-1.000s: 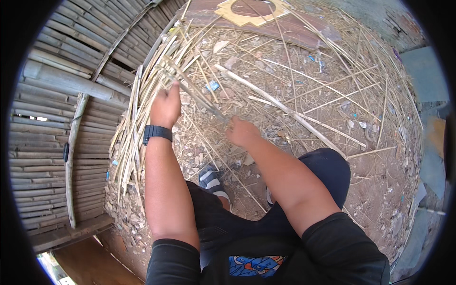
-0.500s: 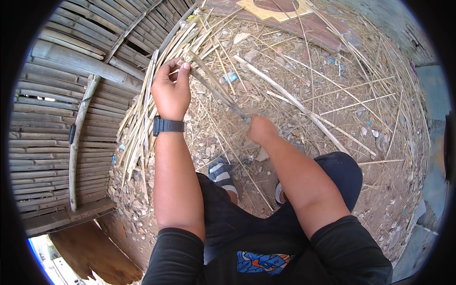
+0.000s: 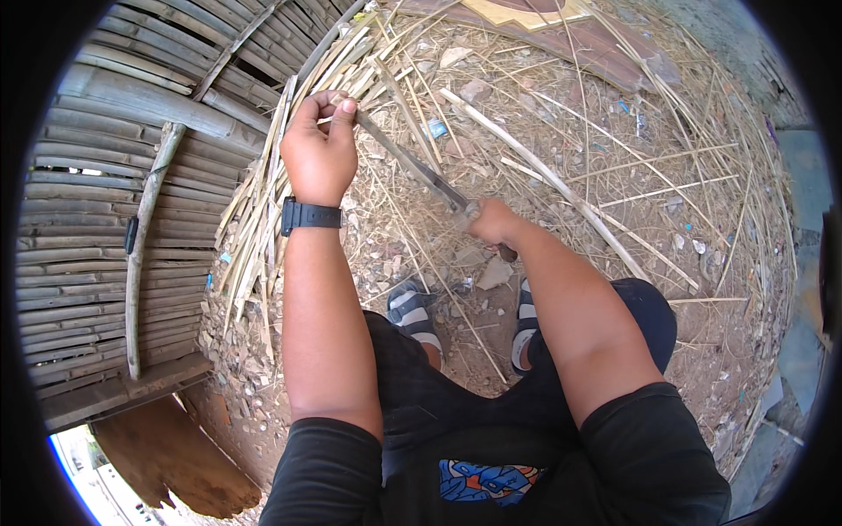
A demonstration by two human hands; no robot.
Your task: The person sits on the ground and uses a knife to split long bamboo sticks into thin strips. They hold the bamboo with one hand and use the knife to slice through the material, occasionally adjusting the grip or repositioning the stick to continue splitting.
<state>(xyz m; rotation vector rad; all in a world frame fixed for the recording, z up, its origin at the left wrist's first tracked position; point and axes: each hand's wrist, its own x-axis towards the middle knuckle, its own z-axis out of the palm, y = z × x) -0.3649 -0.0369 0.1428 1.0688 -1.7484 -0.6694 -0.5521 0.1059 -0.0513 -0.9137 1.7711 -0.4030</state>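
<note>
- We see the left hand [image 3: 320,153] raised before the slatted bamboo wall [image 3: 96,202], fingers pinched around the upper end of a thin bamboo strip [image 3: 373,131] (a black watch [image 3: 310,215] sits on that wrist).
- The right hand [image 3: 493,221] is clenched on the handle of a long knife [image 3: 421,171], whose blade lies along the strip, slanting between both hands.
- Loose bamboo strips [image 3: 254,228] lean against the wall just beside the left forearm, over littered dirt ground [image 3: 702,228].
</note>
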